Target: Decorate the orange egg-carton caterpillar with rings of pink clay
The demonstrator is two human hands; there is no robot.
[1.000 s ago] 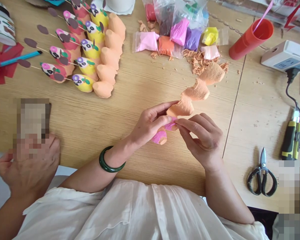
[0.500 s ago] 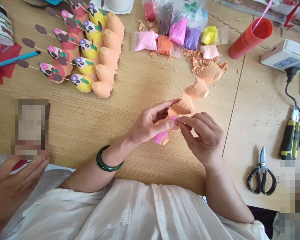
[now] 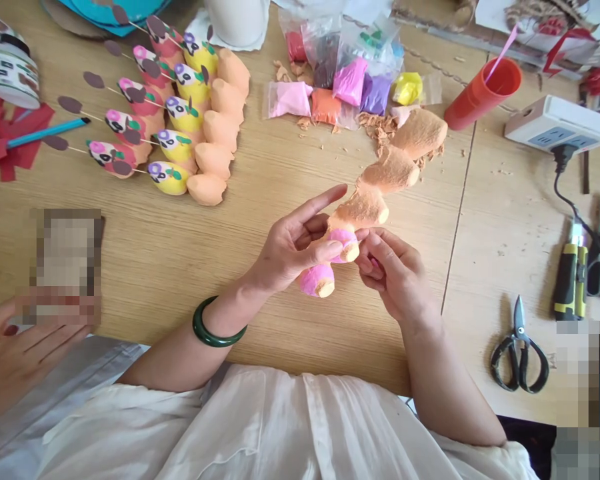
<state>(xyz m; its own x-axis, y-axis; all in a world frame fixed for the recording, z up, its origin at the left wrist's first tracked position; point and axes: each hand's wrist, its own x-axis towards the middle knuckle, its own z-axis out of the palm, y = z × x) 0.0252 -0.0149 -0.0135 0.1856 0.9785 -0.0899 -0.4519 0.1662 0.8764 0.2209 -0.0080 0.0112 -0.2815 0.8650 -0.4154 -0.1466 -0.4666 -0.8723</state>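
Note:
A strip of peach egg-carton cups (image 3: 365, 205) runs diagonally over the table, its cut tips pale. Two cups at its near end are coated in pink modelling clay (image 3: 316, 276). My left hand (image 3: 300, 243) grips the strip near this end, thumb over a pink cup and index finger stretched along the far side. Beside the same cup, my right hand (image 3: 393, 267) is closed, its fingertips near the cup's edge. A small bit of pink clay shows between its fingers.
Bagged coloured clay (image 3: 350, 81) and paper scraps lie beyond the strip. Decorated egg-carton rows (image 3: 180, 133) stand at the left. On the right are scissors (image 3: 519, 353), a box cutter (image 3: 571, 280), a power strip (image 3: 560, 127) and a red cup (image 3: 483, 93). Another person's hand (image 3: 35, 347) rests at the left.
The strip has rolled in my left hand, so the cut tips of the cups now face me. My right hand has drawn slightly down and turned, its fingers curled.

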